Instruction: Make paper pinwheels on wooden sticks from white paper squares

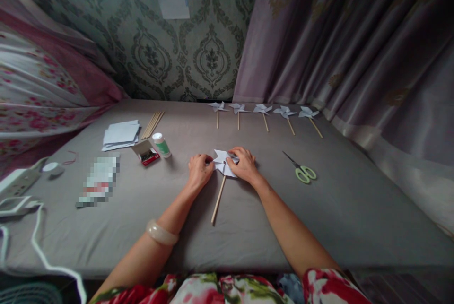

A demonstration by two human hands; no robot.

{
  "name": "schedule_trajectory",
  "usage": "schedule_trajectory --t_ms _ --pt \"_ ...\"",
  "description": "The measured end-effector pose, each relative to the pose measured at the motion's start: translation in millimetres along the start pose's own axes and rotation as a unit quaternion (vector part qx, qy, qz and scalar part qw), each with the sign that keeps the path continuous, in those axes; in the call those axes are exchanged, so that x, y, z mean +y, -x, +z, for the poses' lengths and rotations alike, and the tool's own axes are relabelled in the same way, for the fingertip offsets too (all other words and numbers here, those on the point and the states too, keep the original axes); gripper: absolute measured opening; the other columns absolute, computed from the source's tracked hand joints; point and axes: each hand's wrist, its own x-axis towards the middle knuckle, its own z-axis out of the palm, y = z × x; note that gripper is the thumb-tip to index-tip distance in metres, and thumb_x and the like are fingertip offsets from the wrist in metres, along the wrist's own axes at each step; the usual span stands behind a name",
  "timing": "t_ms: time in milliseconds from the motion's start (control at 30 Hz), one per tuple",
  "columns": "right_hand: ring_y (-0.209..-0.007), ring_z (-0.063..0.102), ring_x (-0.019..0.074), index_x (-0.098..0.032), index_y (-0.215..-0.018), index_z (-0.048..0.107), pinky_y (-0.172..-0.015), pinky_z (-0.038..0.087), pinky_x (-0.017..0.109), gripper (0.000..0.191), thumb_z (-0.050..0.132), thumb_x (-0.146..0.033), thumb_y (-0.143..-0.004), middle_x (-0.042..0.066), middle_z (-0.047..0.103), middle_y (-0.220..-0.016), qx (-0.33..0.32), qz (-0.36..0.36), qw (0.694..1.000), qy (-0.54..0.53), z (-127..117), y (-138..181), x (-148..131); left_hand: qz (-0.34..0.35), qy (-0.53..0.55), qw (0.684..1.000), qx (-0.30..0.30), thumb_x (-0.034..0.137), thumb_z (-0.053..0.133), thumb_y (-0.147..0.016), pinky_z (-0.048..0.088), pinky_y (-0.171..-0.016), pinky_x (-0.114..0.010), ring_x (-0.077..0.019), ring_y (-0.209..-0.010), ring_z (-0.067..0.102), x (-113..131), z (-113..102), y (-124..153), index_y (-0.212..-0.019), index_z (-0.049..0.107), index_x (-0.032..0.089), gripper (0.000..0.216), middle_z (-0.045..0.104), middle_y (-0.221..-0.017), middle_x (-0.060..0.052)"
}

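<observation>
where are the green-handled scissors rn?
Head view: the green-handled metal scissors lie on the grey table cover, to the right of the right hand that rests on a white paper pinwheel, nearer than the row of finished pinwheels.

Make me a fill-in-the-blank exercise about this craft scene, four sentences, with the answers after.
1. The left hand and right hand hold a paper pinwheel whose wooden ___ points toward the person.
2. At the back of the grey surface lies a row of ___ finished pinwheels.
3. The scissors right of the hands have ___ handles.
4. The stack of white paper lies to the ___ of the loose sticks.

Missing words: stick; five; green; left.
</observation>
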Motion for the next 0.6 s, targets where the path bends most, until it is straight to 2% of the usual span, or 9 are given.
schedule_trajectory --t_ms 133,233,400,600 --pt "-0.115 0.051 0.0247 -0.023 -0.112 0.061 -0.098 0.034 0.042 0.039 0.065 -0.03 -0.074 0.007 0.06 -0.122 -0.011 -0.02 0.999 -0.035 -12.1 1.7 -0.1 0.042 0.11 0.993 0.012 0.021 0.051 -0.078 0.045 -0.073 -0.03 -0.0176 -0.076 0.06 1.6 -3.1 4.9 -0.087 0.067 0.016 0.019 0.069 -0.083 -0.005" --pt "-0.11 0.055 0.0243 -0.021 -0.114 0.06 -0.097 0.036 0.041 0.048 0.071 -0.032 -0.069 0.009 0.063 -0.117 -0.032 -0.051 0.996 -0.07 -23.7 3.5 -0.4 0.103 0.163 0.979 0.067 0.023 0.053 -0.08 0.045 -0.074 -0.029 -0.0164 -0.076 0.06 3.8 -4.9 11.3 -0.088 0.065 0.018 0.015 0.069 -0.083 -0.003" --pt "-0.085 0.062 0.0201 -0.018 -0.091 0.068 -0.082 0.045 0.034 0.027 0.07 -0.034 -0.07 0.004 0.069 -0.088 -0.066 -0.076 0.983 -0.154 -39.4 8.7 -4.4 0.203 0.167 0.954 0.147 0.024 0.056 -0.083 0.043 -0.077 -0.031 -0.0172 -0.08 0.059 8.4 -9.4 21.4 -0.086 0.065 0.02 0.01 0.068 -0.082 -0.003" --pt "-0.078 0.064 0.0186 -0.016 -0.085 0.07 -0.075 0.048 0.03 0.023 0.071 -0.032 -0.069 0.003 0.071 -0.081 -0.093 -0.063 0.96 -0.255 -44.1 12.9 -9.7 0.252 0.2 0.931 0.17 0.023 0.057 -0.084 0.044 -0.075 -0.03 -0.0156 -0.077 0.058 12.3 -12.3 25.9 -0.085 0.063 0.02 0.007 0.067 -0.08 -0.002"
